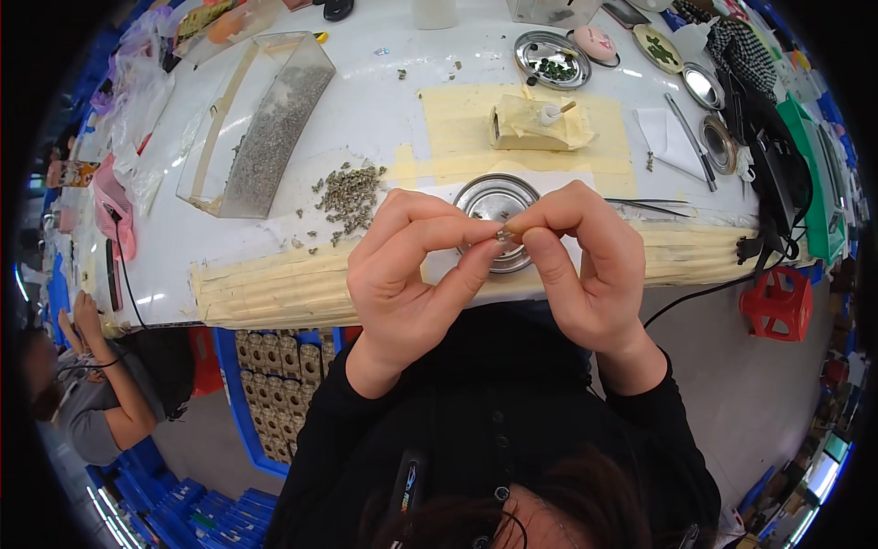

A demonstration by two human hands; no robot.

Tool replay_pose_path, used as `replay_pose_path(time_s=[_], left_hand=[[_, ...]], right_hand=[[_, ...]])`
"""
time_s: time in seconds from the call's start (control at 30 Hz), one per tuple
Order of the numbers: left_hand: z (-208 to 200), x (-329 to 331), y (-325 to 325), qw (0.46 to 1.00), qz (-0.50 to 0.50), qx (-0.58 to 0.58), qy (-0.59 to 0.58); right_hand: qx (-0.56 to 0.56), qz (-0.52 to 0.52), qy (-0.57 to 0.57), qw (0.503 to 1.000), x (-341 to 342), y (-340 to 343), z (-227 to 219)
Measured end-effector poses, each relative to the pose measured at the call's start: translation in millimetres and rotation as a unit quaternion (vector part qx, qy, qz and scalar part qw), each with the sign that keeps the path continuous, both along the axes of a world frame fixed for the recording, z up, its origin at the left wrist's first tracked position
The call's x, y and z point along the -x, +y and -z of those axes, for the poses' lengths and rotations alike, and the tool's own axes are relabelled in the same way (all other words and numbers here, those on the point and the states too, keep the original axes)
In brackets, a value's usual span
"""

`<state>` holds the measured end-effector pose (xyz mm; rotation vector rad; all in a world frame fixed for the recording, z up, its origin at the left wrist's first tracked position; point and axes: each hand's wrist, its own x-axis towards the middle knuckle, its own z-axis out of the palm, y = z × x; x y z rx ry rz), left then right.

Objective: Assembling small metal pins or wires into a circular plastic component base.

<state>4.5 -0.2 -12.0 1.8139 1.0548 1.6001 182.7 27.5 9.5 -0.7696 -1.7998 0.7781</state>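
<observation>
- Silver-coloured round dish on the white table, directly below where the two hands meet.
- Left hand: thumb and forefinger pinched together on a tiny part, too small for me to identify.
- Right hand: narrow pinch at the same part, fingertips nearly touching the left's.
- Greyish pieces heaped to the left, near a clear box.

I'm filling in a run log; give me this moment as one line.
left hand: pinching small part | right hand: touching small part | dish: beneath small part | loose pieces: piled left of dish
</observation>
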Motion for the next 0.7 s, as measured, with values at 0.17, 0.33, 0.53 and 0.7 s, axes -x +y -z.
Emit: replay_pose_path(time_s=[0.17, 0.33, 0.53, 0.7], left_hand=[[0.9, 1.3, -1.3, 1.000, -0.002, 0.007, -0.016], [1.7, 0.5, -2.8, 1.000, -0.005, 0.004, -0.020], [2.3, 0.6, -4.2, 1.000, -0.011, -0.002, -0.019], [0.1, -1.8, -2.3, 0.998, -0.053, -0.029, 0.004]], right_hand=[[-0.087, 0.025, -0.026, 0.996, 1.1, -0.8, -1.9], [-0.032, 0.011, -0.001, 0.999, 1.3, -4.3, 1.2], [0.009, -0.009, 0.041, 0.999, 2.4, -7.6, 8.1], [0.166, -0.024, 0.122, 0.978, 4.4, -15.9, 7.1]])
